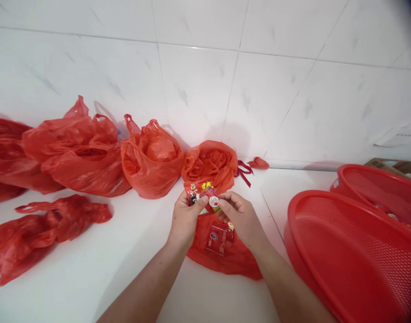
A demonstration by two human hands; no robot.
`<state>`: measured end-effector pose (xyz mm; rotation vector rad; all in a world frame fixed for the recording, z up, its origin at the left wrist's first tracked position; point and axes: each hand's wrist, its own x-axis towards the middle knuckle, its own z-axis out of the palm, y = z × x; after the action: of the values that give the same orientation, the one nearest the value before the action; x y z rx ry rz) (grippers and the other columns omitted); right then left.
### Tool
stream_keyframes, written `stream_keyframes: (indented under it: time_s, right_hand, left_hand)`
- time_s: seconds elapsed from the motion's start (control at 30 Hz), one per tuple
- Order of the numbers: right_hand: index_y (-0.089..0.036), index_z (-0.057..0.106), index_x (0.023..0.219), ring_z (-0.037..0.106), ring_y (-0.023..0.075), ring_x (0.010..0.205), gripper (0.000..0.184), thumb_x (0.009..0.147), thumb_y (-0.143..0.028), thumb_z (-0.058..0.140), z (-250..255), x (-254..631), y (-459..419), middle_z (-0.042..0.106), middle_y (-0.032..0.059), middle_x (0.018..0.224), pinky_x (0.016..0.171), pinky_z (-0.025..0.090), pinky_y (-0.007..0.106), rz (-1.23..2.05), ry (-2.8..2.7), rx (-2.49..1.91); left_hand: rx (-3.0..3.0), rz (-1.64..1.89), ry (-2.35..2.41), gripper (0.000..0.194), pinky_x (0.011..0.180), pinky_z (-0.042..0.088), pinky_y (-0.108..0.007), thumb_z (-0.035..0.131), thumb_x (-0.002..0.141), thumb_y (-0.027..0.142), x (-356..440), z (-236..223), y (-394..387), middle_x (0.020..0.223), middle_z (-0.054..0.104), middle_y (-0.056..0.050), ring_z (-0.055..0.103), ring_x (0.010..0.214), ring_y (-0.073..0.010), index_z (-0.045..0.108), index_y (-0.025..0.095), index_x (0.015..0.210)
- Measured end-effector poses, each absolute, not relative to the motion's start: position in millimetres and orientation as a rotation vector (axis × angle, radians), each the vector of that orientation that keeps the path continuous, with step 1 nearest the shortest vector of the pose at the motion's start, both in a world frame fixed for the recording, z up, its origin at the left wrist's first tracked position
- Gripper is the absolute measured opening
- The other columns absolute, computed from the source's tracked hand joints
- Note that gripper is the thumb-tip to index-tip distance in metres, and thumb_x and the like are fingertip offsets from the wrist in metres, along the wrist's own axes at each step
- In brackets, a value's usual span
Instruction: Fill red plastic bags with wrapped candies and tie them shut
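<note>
In front of me my left hand (185, 215) pinches a glossy red snack packet (200, 185) with yellow and white print. My right hand (241, 215) is closed on a small wrapped candy (214, 202) with a round white label and some gold below it. The two hands nearly meet, and my left thumb lies close to the candy. Beneath them a red plastic bag (230, 264) is spread on the white tabletop. On that bag lie a flat red packet (217, 239) and a gold-wrapped piece (230, 226), partly hidden by my right hand.
Several red plastic bags line the wall, including an opened one (208, 154) and a fuller one (153, 172). A crumpled red bag (54, 224) lies at left. Dark red ribbon (244, 170) is near the wall. Red plastic baskets (326, 197) stand at right, with a cardboard box (396, 166) behind.
</note>
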<state>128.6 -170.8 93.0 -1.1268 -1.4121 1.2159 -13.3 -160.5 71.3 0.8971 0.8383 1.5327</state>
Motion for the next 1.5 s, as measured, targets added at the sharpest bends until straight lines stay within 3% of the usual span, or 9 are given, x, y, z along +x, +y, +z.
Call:
stream_keyframes:
  time_s: [0.27,0.7,1.13,1.3,1.4,1.5]
  right_hand:
    - [-0.020,0.060,0.089,0.058,0.0099,0.060,0.020,0.086,-0.039,0.055,91,130,-170,0.062,-0.0019,0.072,0.058,0.046,0.023,1.274,-1.386,-1.152]
    - [-0.019,0.059,0.089,0.060,0.0110,0.061,0.021,0.087,-0.039,0.053,91,134,-166,0.062,-0.0011,0.075,0.057,0.047,0.023,1.278,-1.382,-1.121]
    - [-0.019,0.055,0.090,0.058,0.0117,0.063,0.024,0.079,-0.039,0.063,97,133,-168,0.061,-0.0006,0.075,0.054,0.045,0.022,1.334,-1.292,-1.124]
    - [-0.020,0.055,0.084,0.057,0.0124,0.070,0.011,0.080,-0.028,0.060,99,128,-173,0.060,-0.0006,0.079,0.061,0.046,0.024,1.043,-1.393,-1.164]
    - [-0.022,0.054,0.086,0.056,0.0127,0.068,0.004,0.082,-0.022,0.056,96,126,-178,0.059,-0.0003,0.081,0.061,0.047,0.024,0.640,-1.493,-1.250]
    - [-0.023,0.055,0.087,0.057,0.0141,0.072,0.010,0.082,-0.014,0.052,90,125,-181,0.058,0.0019,0.084,0.063,0.047,0.026,0.187,-1.671,-1.241]
  left_hand:
    - [0.923,1.528,0.836,0.019,0.070,0.046,-0.026,0.071,0.073,0.020,-13,71,-160,0.082,0.068,-0.001,0.059,0.072,-0.0135,0.063,0.017,0.090]
    - [0.932,1.519,0.838,0.020,0.067,0.046,-0.026,0.074,0.071,0.023,-10,75,-155,0.076,0.067,0.000,0.059,0.067,-0.0129,0.063,0.017,0.086]
    - [0.846,1.504,0.848,0.023,0.074,0.046,-0.028,0.074,0.072,0.027,-9,78,-159,0.085,0.070,-0.003,0.064,0.077,-0.0160,0.064,0.017,0.090]
    - [0.838,1.503,0.828,0.022,0.077,0.048,-0.029,0.071,0.075,0.028,-5,76,-162,0.090,0.070,-0.002,0.065,0.082,-0.0172,0.062,0.019,0.093]
    - [0.774,1.468,0.796,0.023,0.078,0.048,-0.029,0.068,0.078,0.031,-1,81,-168,0.095,0.070,-0.003,0.065,0.087,-0.0177,0.062,0.019,0.097]
    - [0.723,1.401,0.762,0.026,0.074,0.050,-0.029,0.065,0.081,0.037,2,87,-174,0.092,0.069,-0.004,0.065,0.082,-0.0174,0.061,0.020,0.099]
